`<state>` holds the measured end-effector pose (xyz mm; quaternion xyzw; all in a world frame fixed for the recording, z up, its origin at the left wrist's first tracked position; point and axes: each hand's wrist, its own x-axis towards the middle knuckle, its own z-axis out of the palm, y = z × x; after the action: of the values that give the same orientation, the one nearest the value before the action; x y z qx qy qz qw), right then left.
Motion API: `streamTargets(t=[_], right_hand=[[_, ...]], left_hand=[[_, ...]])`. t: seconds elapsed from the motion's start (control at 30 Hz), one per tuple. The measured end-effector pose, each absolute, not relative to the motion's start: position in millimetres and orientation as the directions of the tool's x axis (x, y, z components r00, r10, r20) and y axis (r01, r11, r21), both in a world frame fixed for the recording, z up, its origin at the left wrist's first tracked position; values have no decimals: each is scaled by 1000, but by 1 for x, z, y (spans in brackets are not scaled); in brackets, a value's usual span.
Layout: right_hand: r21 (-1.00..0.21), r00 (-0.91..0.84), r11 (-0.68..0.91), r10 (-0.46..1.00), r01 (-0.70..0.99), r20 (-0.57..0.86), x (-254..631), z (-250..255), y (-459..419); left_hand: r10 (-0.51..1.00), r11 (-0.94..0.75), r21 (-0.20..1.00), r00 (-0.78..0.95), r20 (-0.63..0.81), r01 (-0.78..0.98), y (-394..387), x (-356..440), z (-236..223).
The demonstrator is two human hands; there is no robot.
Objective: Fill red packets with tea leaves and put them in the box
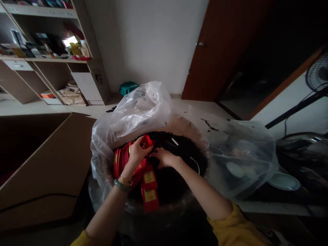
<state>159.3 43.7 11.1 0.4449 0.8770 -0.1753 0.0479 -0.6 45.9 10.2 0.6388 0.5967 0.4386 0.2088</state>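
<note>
A round tub lined with clear plastic point(133, 112) holds a heap of dark loose leaves point(189, 147), possibly tea. My left hand point(138, 152), with a gold bracelet and green bangle on its wrist, is closed around a small red packet point(148, 139) whose mouth gapes upward. Just to its right, my right hand point(164, 158) has its fingers bent together over the dark leaves, close to the packet; what they pinch is hidden. A stack of red packets point(123, 159) lies in the tub's left side. Nearer me rest red packets with gold labels point(149, 186).
An open cardboard box point(51, 164) stands at the left. Inside the tub are a white strip point(175, 141) and a white curved rim point(196, 164). Plastic sheeting point(246, 153) and a pale dish point(284, 181) lie to the right. A fan point(319, 73) stands far right.
</note>
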Motion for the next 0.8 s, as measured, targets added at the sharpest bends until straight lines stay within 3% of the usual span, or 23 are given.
streamTargets(t=[0.1,0.27,0.43,0.6,0.8], right_hand=[[-154,-571,553,759,819,-314,165,20,36],[-63,-527,532,802,844,-283,168,25,28],[-58,-446,443,873,894,-200,172,23,33],[-147,-531,511,819,847,-217,169,16,33],[-192,-505,473,844,860,-184,168,14,36]], left_hand=[[949,-211,797,-76,306,566,46,-1,9],[954,-211,797,-58,293,566,46,-1,4],[951,-246,790,-17,308,562,43,0,4],[949,-219,776,-55,310,592,43,1,1],[954,-225,764,-24,299,605,43,2,-3]])
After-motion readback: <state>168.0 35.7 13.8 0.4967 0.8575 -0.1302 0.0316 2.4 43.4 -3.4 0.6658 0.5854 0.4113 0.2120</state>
